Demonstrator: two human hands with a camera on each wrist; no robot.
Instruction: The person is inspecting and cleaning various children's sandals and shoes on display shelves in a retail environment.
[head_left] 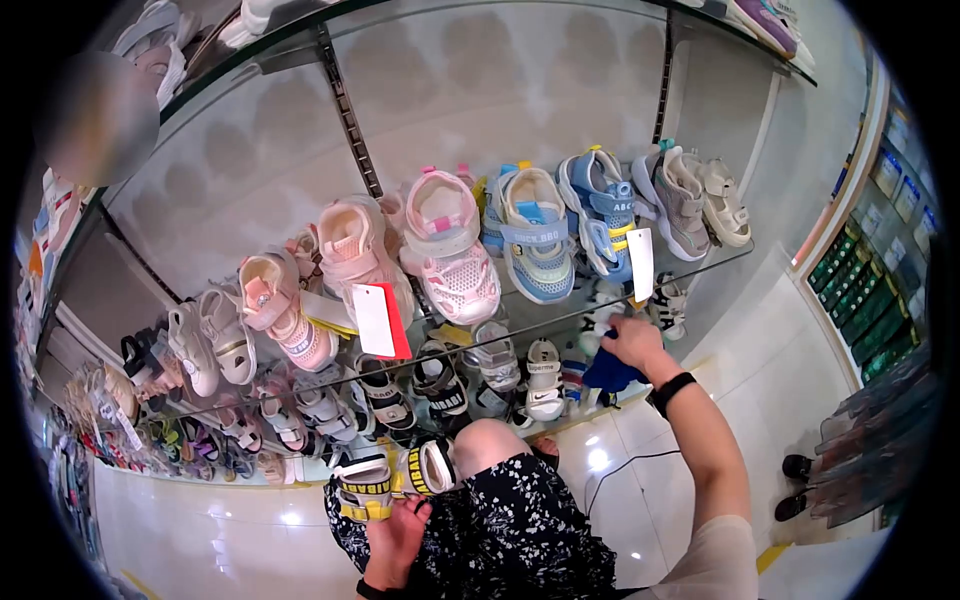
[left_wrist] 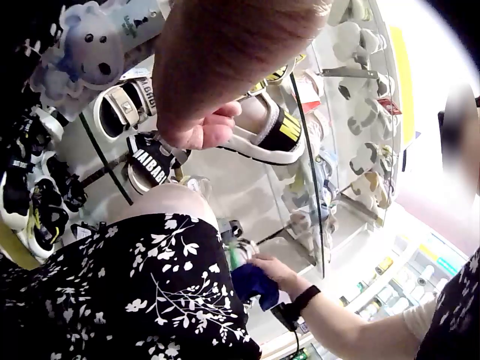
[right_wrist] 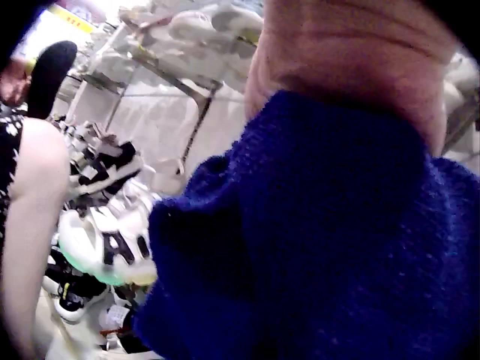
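Left hand (head_left: 395, 540), grip clamped on a yellow-and-black sandal (head_left: 365, 490) near the knee (head_left: 485, 445); right hand (head_left: 632, 345), grip clamped on a blue cloth (head_left: 610, 372) beside shelved white sandals (head_left: 545, 380); cleaning looks underway, sandal not yet reshelved.

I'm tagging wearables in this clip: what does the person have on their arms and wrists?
A black strap circles the right wrist, and a second black strap the left. The right arm has a short pale sleeve; the forearm below it is bare.

A children's shoe shop: small sandals and trainers (head_left: 447, 246) stand in rows on glass wall shelves (head_left: 728, 256), white price tags (head_left: 372, 318) hang from them, and what look like stacked shoe boxes (head_left: 862, 300) line the right.
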